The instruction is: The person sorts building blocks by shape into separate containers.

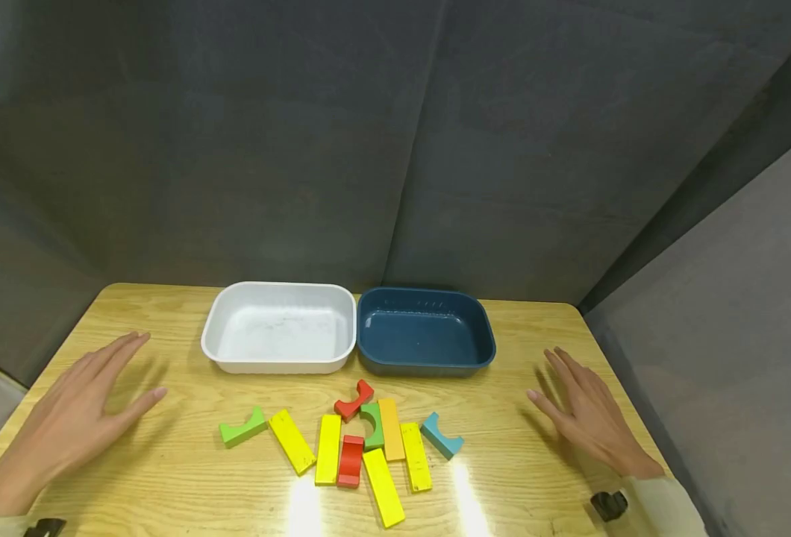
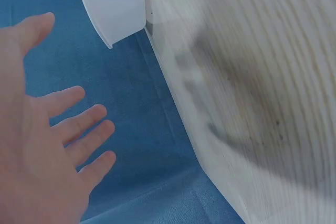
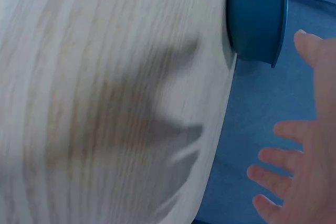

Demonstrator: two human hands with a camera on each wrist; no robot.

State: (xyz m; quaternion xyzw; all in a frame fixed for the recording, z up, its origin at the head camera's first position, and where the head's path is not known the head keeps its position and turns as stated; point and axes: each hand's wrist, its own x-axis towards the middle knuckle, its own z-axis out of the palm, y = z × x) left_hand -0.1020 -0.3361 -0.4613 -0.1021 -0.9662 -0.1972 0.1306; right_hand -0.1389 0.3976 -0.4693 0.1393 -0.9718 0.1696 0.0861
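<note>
My left hand (image 1: 86,406) hovers over the left side of the table, fingers straight and thumb spread, holding nothing. On the right side my right hand (image 1: 586,414) is held the same way, also with nothing in it. Between them lie loose toy blocks: several yellow planks (image 1: 383,488), an orange plank (image 1: 391,429), two red arch blocks (image 1: 351,462), a light green arch block (image 1: 244,428), a darker green one (image 1: 372,426) and a blue one (image 1: 442,435). The right hand is nearest the blue arch block, the left nearest the light green one.
Behind the blocks a white tray (image 1: 278,368) and a dark blue tray (image 1: 426,370) stand side by side on the wooden table (image 1: 180,492). Dark cloth (image 1: 288,149) hangs behind the table's far edge. In the wrist views, parts of the white tray (image 2: 116,6) and blue tray (image 3: 257,17) show.
</note>
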